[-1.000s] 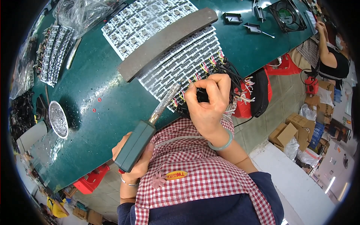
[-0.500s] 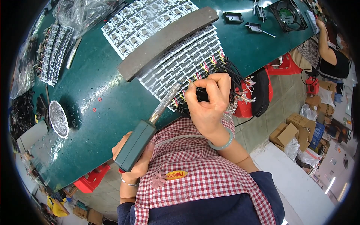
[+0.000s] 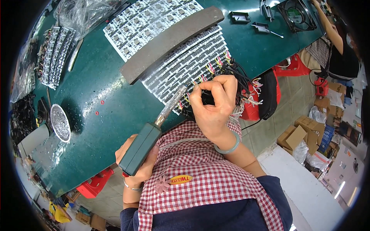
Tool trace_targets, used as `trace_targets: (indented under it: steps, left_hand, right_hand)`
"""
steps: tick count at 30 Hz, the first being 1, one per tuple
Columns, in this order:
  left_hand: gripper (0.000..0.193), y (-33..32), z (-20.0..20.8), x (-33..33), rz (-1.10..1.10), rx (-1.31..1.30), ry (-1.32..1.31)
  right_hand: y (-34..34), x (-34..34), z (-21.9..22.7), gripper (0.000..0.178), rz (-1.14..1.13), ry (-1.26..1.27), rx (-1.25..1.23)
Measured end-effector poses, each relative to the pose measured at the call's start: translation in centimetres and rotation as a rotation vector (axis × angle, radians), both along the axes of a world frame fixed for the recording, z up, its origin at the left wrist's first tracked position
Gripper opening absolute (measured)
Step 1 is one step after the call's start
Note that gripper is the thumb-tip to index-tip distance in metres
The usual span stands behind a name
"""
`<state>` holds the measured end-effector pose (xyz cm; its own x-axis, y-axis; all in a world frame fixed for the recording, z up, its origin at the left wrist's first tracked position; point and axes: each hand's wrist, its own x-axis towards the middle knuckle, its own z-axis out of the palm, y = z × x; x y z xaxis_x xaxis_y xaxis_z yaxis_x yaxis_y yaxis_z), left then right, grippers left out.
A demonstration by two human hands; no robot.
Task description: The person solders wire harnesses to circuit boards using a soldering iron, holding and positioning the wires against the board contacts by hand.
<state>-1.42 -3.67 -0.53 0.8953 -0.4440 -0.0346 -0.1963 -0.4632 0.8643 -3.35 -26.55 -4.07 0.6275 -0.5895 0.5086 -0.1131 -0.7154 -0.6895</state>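
My left hand [image 3: 137,159] is closed round the green handle of a soldering iron [image 3: 142,148]. Its metal barrel slants up and to the right, tip at the near edge of a stack of white circuit board strips [image 3: 189,57]. Right beside the tip, thumb and forefinger of my right hand [image 3: 214,106] are pinched together; what lies between them is too small to make out. Coloured wire ends [image 3: 210,69] stick up along that board edge, and black cables [image 3: 239,77] run from it beneath and beyond my right hand. A dark curved bar [image 3: 173,42] lies across the boards.
Left on the green table [image 3: 88,134] stands a round metal bowl [image 3: 60,123]; small red rings [image 3: 97,113] lie near it. More board strips [image 3: 58,56] and clear plastic [image 3: 86,17] lie far left. A black fan [image 3: 296,16] is far right, near a co-worker's arm [image 3: 331,29].
My hands and the soldering iron have barely moved. The co-worker's arm at the far right has shifted upward.
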Motion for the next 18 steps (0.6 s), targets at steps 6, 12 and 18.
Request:
trace_targets:
  steps: [6, 12, 18]
  left_hand:
    - [0.028, 0.43, 0.17, -0.23, 0.039, 0.012, 0.021]
    - [0.029, 0.83, -0.07, -0.50, 0.059, 0.028, 0.004]
    - [0.030, 0.95, 0.08, -0.60, 0.076, -0.013, -0.005]
  right_hand:
    - [0.08, -0.27, -0.11, 0.018, -0.006, -0.004, 0.024]
    - [0.24, -0.58, 0.10, 0.015, 0.000, 0.031, 0.064]
    - [0.36, -0.31, 0.32, 0.015, 0.041, 0.022, 0.073]
